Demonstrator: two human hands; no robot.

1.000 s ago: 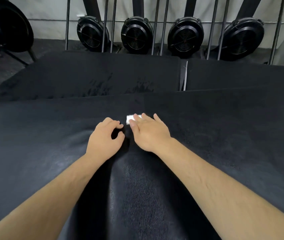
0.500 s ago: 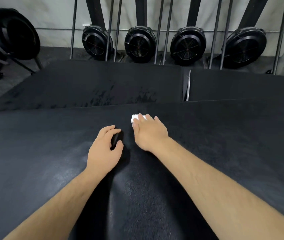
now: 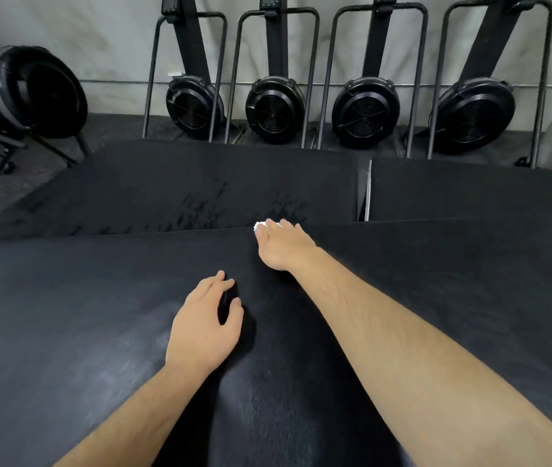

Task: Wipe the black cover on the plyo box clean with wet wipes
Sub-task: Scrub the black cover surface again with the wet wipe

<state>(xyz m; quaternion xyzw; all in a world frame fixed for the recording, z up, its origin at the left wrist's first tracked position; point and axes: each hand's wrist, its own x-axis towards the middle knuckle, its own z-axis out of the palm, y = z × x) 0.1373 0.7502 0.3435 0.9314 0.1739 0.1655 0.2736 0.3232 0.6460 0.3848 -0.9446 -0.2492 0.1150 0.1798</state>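
The black cover spreads over the plyo box top and fills the lower half of the head view. My right hand lies flat with straight fingers at the cover's far edge. It presses a small white wet wipe, and only a corner of the wipe shows past the fingertips. My left hand sits nearer to me, left of the right forearm. Its fingers and thumb are curled round a dark raised fold of the cover.
Beyond the far edge lie two lower black padded boxes, a left box and a right box, with a narrow gap between them. Several upright rowing machines stand against the wall. Another rower is at the far left on the floor.
My right hand has slid the wipe away from me up to the cover's far edge. My left hand has stayed on the cover, and now lies farther behind the right hand.
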